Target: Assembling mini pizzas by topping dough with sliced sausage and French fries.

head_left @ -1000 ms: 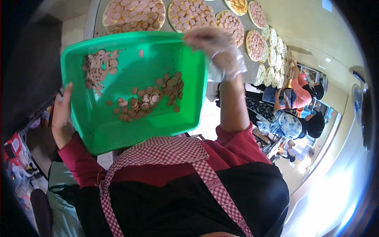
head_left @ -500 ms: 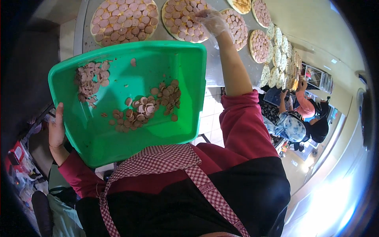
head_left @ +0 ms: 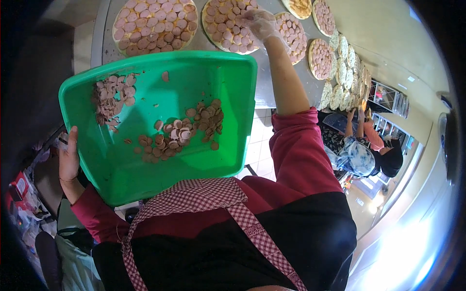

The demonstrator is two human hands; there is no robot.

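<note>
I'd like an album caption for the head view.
Left hand holding a green tub of sausage slices, gloved right hand at a topped pizza.

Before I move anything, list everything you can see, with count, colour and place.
Green tub: one, green, in front of the body
Loose sausage slices: many, pinkish brown, inside the tub
Table: one, grey, beyond the tub
Sausage-topped flatbreads: five, pink and yellow, on the table
Flatbread without slices: one, orange-brown, top edge
Pale flatbreads: many, cream, farther right
Co-workers: at least two, blue-white and coral tops, right
Floor tiles: several, white, below the table
Apron: one, red-white checks and black, on the body
Sleeves: two, dark red, on the arms
Left hand: one, bare, at the tub's left rim
Right hand: one, clear glove, at the second sausage-topped flatbread
</note>
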